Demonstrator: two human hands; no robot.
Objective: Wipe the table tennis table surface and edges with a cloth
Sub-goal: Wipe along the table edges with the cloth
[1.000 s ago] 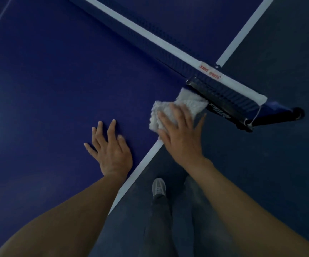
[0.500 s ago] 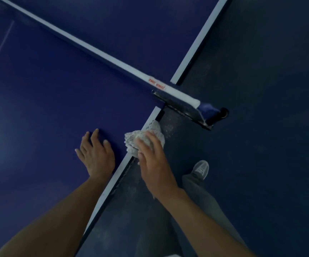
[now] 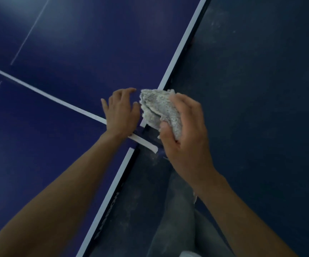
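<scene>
Seen from above at the side of a blue table tennis table (image 3: pixel 60 52), beside the white-topped net (image 3: pixel 44 93). Right hand (image 3: pixel 183 138) closed around a bunched grey-white cloth (image 3: pixel 159 110), thumb pressed into its lower fold and fingers curled over its outer side, raised off the playing surface and held over the net's end at the table edge, about 12 o'clock from the wrist. Half a second ago pressed flat on the cloth against the white sideline, on the near side of the net; a full second ago pushed up against the net clamp; now lifted and turned so the cloth's folds face the camera. Left hand (image 3: pixel 121 110) open and holding nothing, fingers loosely bent, reaching over the net tape near the side edge, just at 9 o'clock of the cloth and close to it; touching it or not, hard to tell. Earlier laid flat on the near half, well short of the net. White sideline (image 3: pixel 183 41) running from 1 o'clock down toward 7 o'clock. Net clamp, plainly visible before, now mostly hidden behind the right hand. Dark floor (image 3: pixel 261 89) at 3 o'clock; grey trouser leg (image 3: pixel 176 210) at 6 o'clock.
</scene>
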